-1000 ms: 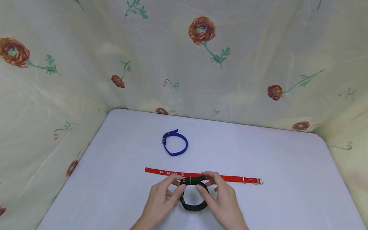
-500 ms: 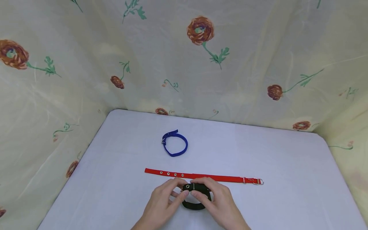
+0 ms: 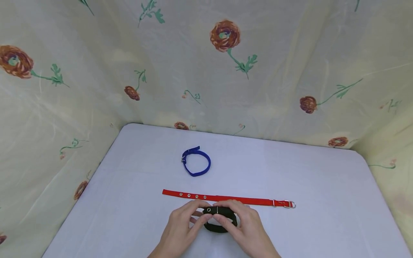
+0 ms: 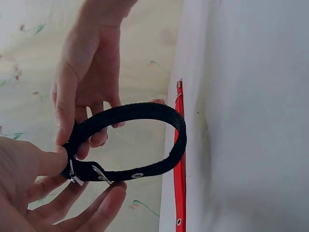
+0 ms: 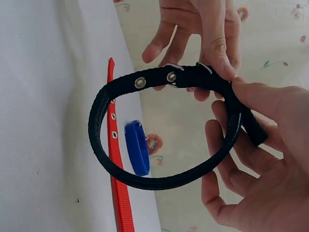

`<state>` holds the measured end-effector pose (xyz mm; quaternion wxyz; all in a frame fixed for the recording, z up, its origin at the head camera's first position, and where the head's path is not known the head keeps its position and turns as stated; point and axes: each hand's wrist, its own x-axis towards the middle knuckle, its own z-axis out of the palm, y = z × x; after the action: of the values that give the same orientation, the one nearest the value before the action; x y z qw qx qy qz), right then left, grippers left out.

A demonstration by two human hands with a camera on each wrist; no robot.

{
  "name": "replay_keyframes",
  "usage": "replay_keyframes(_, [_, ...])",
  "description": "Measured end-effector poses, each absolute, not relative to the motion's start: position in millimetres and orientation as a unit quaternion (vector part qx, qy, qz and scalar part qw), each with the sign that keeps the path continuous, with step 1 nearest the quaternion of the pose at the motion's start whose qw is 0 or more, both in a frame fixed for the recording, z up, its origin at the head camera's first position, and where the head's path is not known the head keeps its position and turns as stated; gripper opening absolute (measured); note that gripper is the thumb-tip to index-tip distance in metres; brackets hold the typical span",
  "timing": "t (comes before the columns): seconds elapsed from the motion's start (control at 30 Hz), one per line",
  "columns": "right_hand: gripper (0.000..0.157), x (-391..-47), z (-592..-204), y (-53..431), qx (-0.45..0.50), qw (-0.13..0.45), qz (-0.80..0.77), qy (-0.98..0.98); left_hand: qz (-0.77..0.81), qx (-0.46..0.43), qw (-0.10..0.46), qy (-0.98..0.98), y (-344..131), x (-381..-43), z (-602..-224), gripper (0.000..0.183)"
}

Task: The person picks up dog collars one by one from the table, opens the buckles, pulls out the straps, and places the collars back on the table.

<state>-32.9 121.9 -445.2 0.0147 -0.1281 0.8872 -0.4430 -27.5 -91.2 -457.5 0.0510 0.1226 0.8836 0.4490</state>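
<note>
Low in the frame's centre, the left hand [image 3: 180, 229] and right hand [image 3: 248, 229] pinch the looped black collar [image 3: 219, 218] at its buckle, now lower and nearer the person than a second ago. A straight red collar [image 3: 226, 197] lies just above, probably untouched; a blue collar [image 3: 196, 161] sits higher on the white table [image 3: 306, 172].
</note>
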Motion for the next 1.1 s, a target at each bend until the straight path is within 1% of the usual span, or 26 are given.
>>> replay_keyframes(0.13, [0.023,-32.3,-444.0,122.2,-0.102,0.014,-0.452,0.886,0.499,0.103,0.049,0.859,-91.6,-28.1,-459.9,0.035])
replay_keyframes(0.37, [0.022,-31.5,-444.6,123.9,-0.074,0.013,-0.462,0.884,0.608,0.04,0.101,0.786,-90.4,-27.7,-463.5,0.029])
replay_keyframes(0.47, [0.023,-31.9,-445.8,123.1,-0.076,-0.002,-0.462,0.883,0.626,0.025,0.107,0.772,-89.1,-27.5,-464.9,0.029])
replay_keyframes(0.6, [0.023,-32.6,-446.8,121.7,-0.078,-0.025,-0.461,0.884,0.659,0.001,0.115,0.744,-86.6,-27.2,-466.1,0.033])
replay_keyframes(0.7, [0.023,-32.5,-446.2,121.8,-0.071,-0.027,-0.462,0.884,0.68,-0.015,0.126,0.722,-85.4,-27.2,-465.6,0.034])
replay_keyframes(0.9, [0.025,-31.6,-443.6,124.0,-0.068,-0.02,-0.456,0.887,0.665,-0.006,0.135,0.735,-85.9,-28.4,-464.7,0.033])
replay_keyframes(1.1, [0.024,-32.2,-441.7,127.1,-0.09,-0.009,-0.447,0.89,0.636,0.039,0.158,0.755,-84.5,-29.5,-464.7,0.038])
